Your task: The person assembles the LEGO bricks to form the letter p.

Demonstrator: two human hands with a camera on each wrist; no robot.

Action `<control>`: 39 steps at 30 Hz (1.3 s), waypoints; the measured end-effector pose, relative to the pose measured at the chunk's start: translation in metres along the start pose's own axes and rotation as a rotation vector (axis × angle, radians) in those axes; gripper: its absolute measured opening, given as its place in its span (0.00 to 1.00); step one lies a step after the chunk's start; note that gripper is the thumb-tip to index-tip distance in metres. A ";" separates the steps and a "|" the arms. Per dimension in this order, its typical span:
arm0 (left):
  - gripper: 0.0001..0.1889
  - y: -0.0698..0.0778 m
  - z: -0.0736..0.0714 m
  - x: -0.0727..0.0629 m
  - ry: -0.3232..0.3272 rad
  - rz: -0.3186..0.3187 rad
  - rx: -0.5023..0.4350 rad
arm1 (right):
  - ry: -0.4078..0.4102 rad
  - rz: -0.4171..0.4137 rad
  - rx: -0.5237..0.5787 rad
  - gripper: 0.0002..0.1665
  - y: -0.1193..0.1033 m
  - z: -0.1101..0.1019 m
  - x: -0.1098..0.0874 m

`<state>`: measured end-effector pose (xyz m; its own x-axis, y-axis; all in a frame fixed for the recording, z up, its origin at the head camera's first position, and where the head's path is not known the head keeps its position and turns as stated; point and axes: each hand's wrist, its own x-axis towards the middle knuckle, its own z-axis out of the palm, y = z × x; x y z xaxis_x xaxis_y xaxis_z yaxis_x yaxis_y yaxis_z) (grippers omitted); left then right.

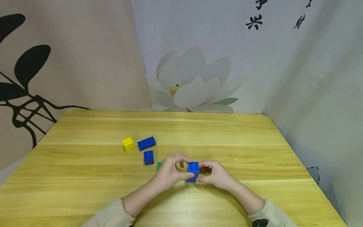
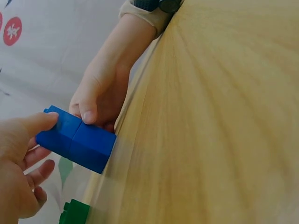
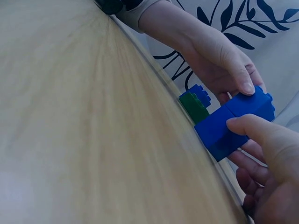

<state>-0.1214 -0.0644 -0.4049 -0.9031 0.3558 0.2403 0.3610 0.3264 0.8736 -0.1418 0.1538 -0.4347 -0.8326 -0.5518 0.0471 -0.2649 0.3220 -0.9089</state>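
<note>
Two blue building bricks stand stacked upright near the front middle of the table, one on the other with a thin seam between them. My left hand pinches the upper blue brick, its thumb on the near face and fingers behind. From the other side, my right hand grips the stack low down. Its thumb lies near the seam, over the lower blue brick. A green brick sits just left of my left hand, which hides most of it in the head view.
Left of the hands lie a square blue brick, a longer blue brick and a yellow brick on the wooden table. A printed cloth hangs behind the table's far edge.
</note>
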 end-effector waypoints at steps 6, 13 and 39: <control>0.17 0.000 -0.001 -0.001 -0.010 -0.011 0.009 | -0.001 0.006 0.003 0.17 -0.001 0.000 0.000; 0.17 -0.001 0.000 -0.001 -0.021 -0.046 -0.008 | -0.003 0.001 -0.012 0.16 -0.024 -0.001 -0.005; 0.24 -0.005 -0.003 -0.006 -0.015 -0.047 -0.066 | 0.008 0.001 0.041 0.24 -0.001 -0.002 -0.003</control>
<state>-0.1187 -0.0704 -0.4097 -0.9148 0.3549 0.1925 0.3020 0.2847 0.9098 -0.1398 0.1567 -0.4332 -0.8371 -0.5448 0.0491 -0.2436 0.2909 -0.9252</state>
